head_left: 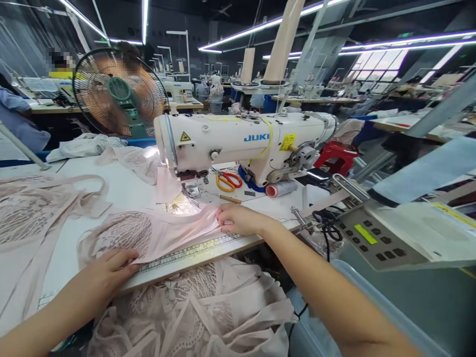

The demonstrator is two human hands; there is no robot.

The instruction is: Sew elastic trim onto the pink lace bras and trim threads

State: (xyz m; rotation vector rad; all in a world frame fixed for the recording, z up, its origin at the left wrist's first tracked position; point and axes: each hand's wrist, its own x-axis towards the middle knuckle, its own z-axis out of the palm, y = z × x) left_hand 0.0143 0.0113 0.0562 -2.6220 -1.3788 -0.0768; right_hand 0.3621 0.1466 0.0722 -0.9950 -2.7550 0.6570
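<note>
In the head view, a pale pink bra point(130, 230) lies on the white table point(126, 198), in front of the sewing machine point(223, 141). Its cup is rounded and covered with fine, net-like lace, while the band beside it is smooth, soft cloth with small folds. The long axis goes from the cup at lower left to the band at upper right, nearly parallel with the front edge of the table. The left hand point(111, 272) rests on the near border of the cup, its fingers touching the cloth; I cannot tell whether they pinch it. The fingers of the right hand point(234, 220) are closed together on the band. A printed measuring tape point(201, 249) follows the table edge, just beside the bra. Beyond this edge, lower down, crumpled lace garments point(201, 317) form a loose pile. White tabletop shows behind the cup, but near the band the room is narrower, because the machine stands close. Scissors point(219, 182) and a cylindrical thread spool point(284, 188) lie farther back.
</note>
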